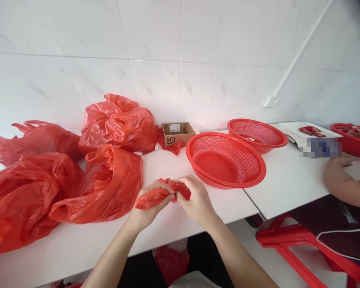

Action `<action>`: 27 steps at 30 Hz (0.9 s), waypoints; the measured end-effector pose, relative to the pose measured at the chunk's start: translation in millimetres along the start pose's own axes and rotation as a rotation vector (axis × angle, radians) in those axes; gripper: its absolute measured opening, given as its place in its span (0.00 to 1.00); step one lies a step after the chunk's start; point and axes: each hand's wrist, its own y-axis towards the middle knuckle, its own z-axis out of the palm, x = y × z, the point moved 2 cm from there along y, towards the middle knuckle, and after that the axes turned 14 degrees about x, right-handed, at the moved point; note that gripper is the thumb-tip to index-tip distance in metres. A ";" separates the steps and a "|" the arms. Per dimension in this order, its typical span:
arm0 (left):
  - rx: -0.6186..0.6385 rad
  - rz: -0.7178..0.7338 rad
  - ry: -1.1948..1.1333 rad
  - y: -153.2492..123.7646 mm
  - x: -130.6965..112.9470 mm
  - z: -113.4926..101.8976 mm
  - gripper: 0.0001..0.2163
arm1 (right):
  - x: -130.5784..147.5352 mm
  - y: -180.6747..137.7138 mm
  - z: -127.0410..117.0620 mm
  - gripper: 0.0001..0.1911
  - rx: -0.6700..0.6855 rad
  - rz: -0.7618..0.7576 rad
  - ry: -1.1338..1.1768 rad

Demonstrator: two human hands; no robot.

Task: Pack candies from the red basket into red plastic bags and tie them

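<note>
We grip a crumpled red bag [160,195] with our left hand [150,204] and right hand [196,200], both clenched on it. A red basket [225,160] sits just beside them on the white table [282,184].

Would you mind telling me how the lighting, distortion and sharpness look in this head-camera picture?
Head view: bright, even light, soft shadows; wide-angle bending curves the tile wall; hands and small red bag sharp; a pixelated patch near the scale.

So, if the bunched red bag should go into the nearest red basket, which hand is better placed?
Probably the right hand: it grips the bag on the side nearer the basket; the left hand is farther.
</note>
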 end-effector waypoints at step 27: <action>-0.250 0.222 0.335 -3.8 4.7 -0.5 0.03 | -17.9 6.6 9.8 0.09 0.275 0.113 0.732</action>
